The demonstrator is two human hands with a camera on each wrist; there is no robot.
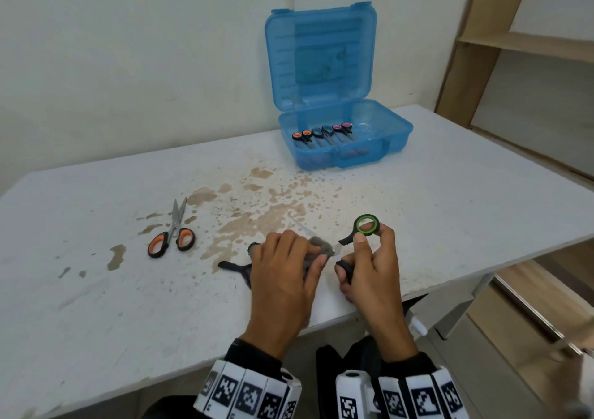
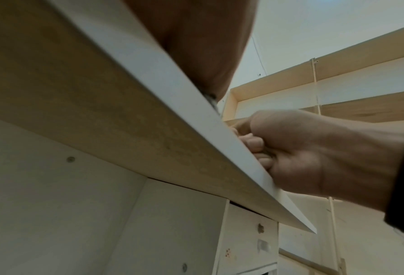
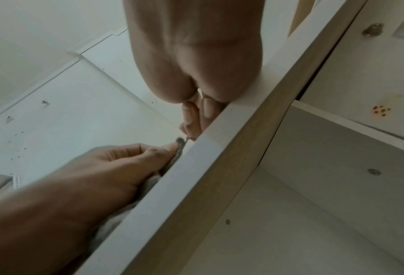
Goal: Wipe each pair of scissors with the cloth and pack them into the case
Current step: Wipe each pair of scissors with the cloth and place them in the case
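My right hand (image 1: 369,258) grips the handles of a green-and-black pair of scissors (image 1: 366,226), spread apart near the table's front edge. My left hand (image 1: 289,258) holds a grey cloth (image 1: 318,246) folded around one blade, and the blade tip (image 1: 303,226) pokes out beyond it. An orange-handled pair of scissors (image 1: 175,235) lies on the table to the left. The open blue case (image 1: 344,136) stands at the back with three pairs of scissors (image 1: 323,132) inside. In the right wrist view the left hand (image 3: 135,163) pinches the cloth (image 3: 177,147) above the table edge.
The white table (image 1: 450,200) has brown stains (image 1: 257,213) across its middle. Wooden shelving (image 1: 527,42) stands at the right. In both wrist views the table's edge (image 2: 196,119) hides most of the tabletop, and the right hand (image 2: 302,152) shows beyond it.
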